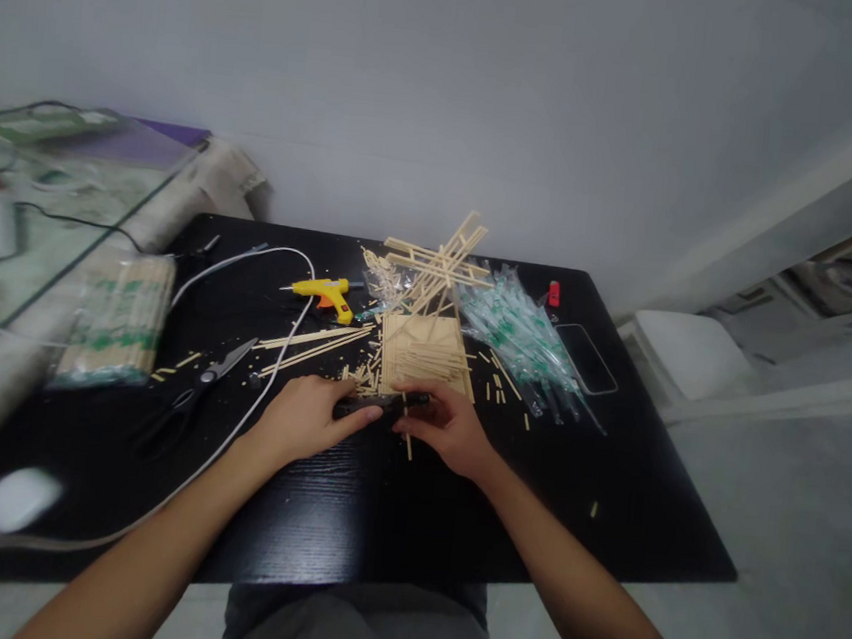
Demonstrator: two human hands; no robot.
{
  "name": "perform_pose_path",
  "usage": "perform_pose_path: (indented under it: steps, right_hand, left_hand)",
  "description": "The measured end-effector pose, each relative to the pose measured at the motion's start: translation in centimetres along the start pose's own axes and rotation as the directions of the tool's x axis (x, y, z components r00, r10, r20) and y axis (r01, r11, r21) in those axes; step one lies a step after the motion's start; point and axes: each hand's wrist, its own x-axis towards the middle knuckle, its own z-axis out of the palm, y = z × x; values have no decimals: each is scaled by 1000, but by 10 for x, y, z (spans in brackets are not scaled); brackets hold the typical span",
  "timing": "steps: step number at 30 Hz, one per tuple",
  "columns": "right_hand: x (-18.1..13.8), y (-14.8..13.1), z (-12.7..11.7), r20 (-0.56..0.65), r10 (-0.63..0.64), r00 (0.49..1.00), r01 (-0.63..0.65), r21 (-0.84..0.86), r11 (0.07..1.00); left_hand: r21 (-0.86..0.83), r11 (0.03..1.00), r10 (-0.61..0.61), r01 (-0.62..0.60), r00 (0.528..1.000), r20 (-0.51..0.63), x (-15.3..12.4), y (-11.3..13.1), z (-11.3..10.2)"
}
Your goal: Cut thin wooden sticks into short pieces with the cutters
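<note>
Your left hand [309, 414] and right hand [446, 424] grip what looks like a dark cutter [380, 403] across a stick [407, 436]; steady it against the desk [392, 517] beside the stick panel [423, 354].

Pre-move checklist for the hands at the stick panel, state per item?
1. Left hand on the dark tool: ok, fingers rest on it.
2. Right hand at the tool and a loose stick: ok.
3. Tool blade position: cannot tell, hidden by fingers.
4. Stick panel flat on the table: ok.
5. Glue gun away from the hands: ok; on or off, cannot tell.
6. White cable beside the left wrist: not ok, close.
</note>
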Motion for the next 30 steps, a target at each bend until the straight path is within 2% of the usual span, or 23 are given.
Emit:
perform_pose_path:
  steps: [3,14,20,24,27,30]
  right_hand:
    - [0,-3,0,26,25,999,-25,0,1000]
    - [1,-2,0,-6,17,1000,-17,-10,1000]
    - [1,-6,0,-95,-51,994,47,-43,998]
    - [0,-4,2,-80,-54,995,50,-50,997]
    - [-1,1,3,17,31,999,-30,-63,998]
    - [-2,6,5,123,110,986,-99,-92,991]
  left_hand:
    - [13,1000,2,-3,1000,9,0,1,1]
    - [115,993,-34,33,999,4,1,1,-2]
    - [146,970,-191,194,981,-36,4,1,-11]
    - [17,946,-320,325,939,-124,6,-3,-10]
    - [-203,943,-298,263,940,-167,6,-3,-4]
    - [-417,895,-245,162,957,-155,5,2,5]
